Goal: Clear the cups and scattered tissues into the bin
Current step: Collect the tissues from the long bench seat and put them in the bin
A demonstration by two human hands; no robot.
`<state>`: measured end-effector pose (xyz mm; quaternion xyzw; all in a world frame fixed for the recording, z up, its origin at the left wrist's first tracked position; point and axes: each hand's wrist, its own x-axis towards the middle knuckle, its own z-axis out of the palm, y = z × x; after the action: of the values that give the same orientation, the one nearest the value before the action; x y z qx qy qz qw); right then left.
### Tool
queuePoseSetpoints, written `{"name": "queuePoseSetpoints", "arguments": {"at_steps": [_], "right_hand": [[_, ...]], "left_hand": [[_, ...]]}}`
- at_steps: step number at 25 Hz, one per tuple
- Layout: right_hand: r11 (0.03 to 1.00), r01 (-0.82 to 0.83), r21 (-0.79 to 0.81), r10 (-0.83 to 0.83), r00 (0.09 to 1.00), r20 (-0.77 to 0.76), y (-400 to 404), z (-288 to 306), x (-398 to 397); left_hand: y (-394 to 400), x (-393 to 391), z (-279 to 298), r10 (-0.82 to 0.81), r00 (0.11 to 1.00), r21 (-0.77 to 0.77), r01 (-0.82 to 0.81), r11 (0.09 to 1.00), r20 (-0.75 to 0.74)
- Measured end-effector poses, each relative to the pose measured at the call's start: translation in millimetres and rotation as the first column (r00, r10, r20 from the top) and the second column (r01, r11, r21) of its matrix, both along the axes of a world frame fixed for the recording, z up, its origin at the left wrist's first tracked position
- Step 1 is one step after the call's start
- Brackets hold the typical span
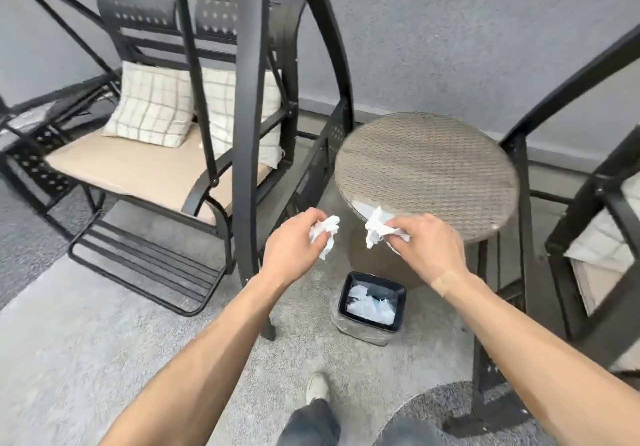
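My left hand (294, 244) grips a crumpled white tissue (325, 232) in the air, left of the round wicker table (426, 172). My right hand (426, 241) grips another crumpled white tissue (375, 229) at the table's near edge. Both hands hover above and slightly beyond the small black-rimmed bin (372, 303), which stands on the floor below the table edge and holds white and pale plastic waste. No cups show on the table top.
A black metal swing seat (149, 168) with a beige cushion and two checked pillows (152, 106) stands at left, its frame post (249, 134) just left of my left hand. Another black frame (588, 186) stands at right. My shoe (317, 386) is on the grey carpet.
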<state>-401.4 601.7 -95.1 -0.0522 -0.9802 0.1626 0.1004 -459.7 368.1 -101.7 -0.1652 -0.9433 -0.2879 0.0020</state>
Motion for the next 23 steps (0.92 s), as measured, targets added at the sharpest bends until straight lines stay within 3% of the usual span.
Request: {"name": "queuePoseSetpoints", "arguments": {"at_steps": [6, 12, 18, 23], "right_hand": [[0.98, 0.199, -0.003, -0.198, 0.977, 0.082, 32.6, -41.6, 18.9], [0.97, 0.244, -0.013, -0.238, 0.955, 0.175, 59.9, -118.8, 17.6], [0.982, 0.187, 0.013, -0.179, 0.917, 0.356, 71.9, -272.2, 5.9], [0.974, 0.224, -0.027, -0.188, 0.873, 0.45, 73.0, -397.9, -9.5]], "left_hand": [[48.2, -24.9, -44.6, -0.205, 0.971, 0.015, 0.205, 0.979, 0.123], [80.0, -36.4, -125.6, -0.206, 0.948, -0.052, 0.225, 0.973, 0.242], [98.5, -51.2, -276.4, -0.143, 0.896, -0.115, 0.209, 0.971, 0.421], [110.7, -57.9, -406.2, -0.096, 0.869, -0.167, 0.2, 0.966, 0.486]]}}
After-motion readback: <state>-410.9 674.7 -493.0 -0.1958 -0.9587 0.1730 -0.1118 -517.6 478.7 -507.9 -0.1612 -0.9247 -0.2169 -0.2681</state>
